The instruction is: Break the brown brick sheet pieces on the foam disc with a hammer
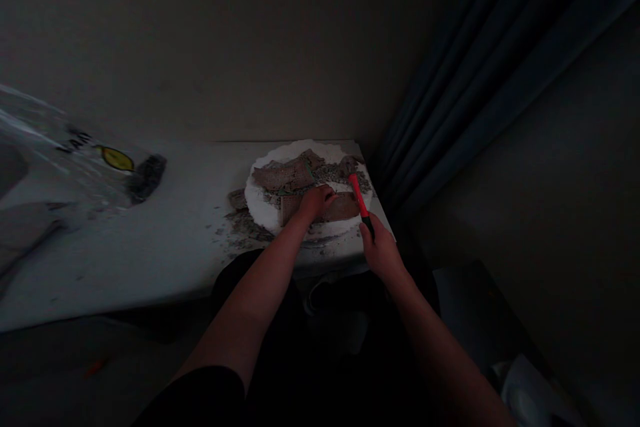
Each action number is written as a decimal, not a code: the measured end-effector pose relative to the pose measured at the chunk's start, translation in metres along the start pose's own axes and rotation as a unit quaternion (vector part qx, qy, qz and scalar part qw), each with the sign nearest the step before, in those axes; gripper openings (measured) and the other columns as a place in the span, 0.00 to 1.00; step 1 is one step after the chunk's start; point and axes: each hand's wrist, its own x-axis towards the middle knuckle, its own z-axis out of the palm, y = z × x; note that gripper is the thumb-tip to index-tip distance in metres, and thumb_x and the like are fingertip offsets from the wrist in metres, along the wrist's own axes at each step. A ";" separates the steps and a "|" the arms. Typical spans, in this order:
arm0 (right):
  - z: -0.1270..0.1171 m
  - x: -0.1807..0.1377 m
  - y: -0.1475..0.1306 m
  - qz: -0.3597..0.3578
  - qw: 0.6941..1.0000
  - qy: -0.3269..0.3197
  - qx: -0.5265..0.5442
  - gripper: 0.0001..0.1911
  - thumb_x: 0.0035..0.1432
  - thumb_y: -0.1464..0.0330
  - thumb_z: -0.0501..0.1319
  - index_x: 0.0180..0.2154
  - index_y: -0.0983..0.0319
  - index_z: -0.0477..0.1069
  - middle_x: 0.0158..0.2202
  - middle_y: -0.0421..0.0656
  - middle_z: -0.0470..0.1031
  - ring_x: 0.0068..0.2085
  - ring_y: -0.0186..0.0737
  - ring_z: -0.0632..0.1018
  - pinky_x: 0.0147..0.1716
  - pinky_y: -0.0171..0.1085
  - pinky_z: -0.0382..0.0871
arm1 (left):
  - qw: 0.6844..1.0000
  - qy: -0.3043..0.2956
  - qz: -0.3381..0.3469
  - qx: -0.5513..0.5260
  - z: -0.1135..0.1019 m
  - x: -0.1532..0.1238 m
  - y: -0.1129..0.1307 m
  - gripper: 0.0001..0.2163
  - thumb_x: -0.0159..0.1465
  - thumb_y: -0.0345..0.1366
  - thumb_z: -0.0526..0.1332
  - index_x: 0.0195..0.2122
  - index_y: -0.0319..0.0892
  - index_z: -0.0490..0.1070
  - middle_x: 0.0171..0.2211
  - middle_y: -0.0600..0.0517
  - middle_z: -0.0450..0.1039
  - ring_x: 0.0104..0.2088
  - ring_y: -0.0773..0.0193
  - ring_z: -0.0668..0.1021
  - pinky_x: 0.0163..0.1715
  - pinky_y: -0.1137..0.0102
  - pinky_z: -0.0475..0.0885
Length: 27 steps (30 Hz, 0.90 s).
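Observation:
My right hand (383, 248) is closed round the black grip of a hammer (361, 199) with a red handle. Its head end lies among grey crumbs at the right of a white round board (260, 210) with a ragged rim. My left hand (316, 203) rests over the middle of the board, fingers drawn together; what they hold, if anything, is too dark to make out. Beneath and beside it lies a brownish slab (343, 207). Behind it is a larger, rough brown slab (285, 175), with grey rubble (333, 172) to its right.
The board stands on a pale table (185, 240) against a wall. More crumbs (245, 223) are scattered left of it. A clear plastic bag (90, 160) with a yellow mark and dark lumps lies further left. A dark curtain (450, 80) hangs at the right.

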 end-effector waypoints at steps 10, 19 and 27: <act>-0.004 -0.002 -0.012 0.023 0.999 -0.017 -0.041 0.24 0.69 0.63 0.51 0.62 0.63 0.65 0.45 0.53 0.81 0.47 0.52 0.80 0.46 0.43 0.71 | 1.000 0.005 -0.006 0.014 -0.002 -0.001 0.003 0.15 0.68 0.43 0.57 0.39 0.38 0.79 0.38 0.43 0.81 0.38 0.57 0.80 0.40 0.68 0.71; 0.003 -0.006 -0.009 0.044 0.997 -0.040 -0.056 0.25 0.70 0.63 0.50 0.64 0.65 0.63 0.48 0.54 0.80 0.50 0.54 0.80 0.49 0.45 0.70 | 0.999 -0.012 -0.022 0.022 -0.003 -0.001 0.004 0.15 0.68 0.43 0.57 0.42 0.38 0.80 0.40 0.42 0.81 0.39 0.56 0.81 0.41 0.68 0.71; 0.009 -0.009 -0.007 0.057 0.998 -0.024 -0.032 0.26 0.69 0.63 0.51 0.65 0.63 0.63 0.49 0.54 0.80 0.53 0.52 0.79 0.51 0.43 0.70 | 0.999 -0.010 -0.026 0.016 -0.001 -0.001 0.002 0.13 0.68 0.41 0.58 0.41 0.39 0.80 0.41 0.42 0.81 0.41 0.54 0.81 0.42 0.66 0.71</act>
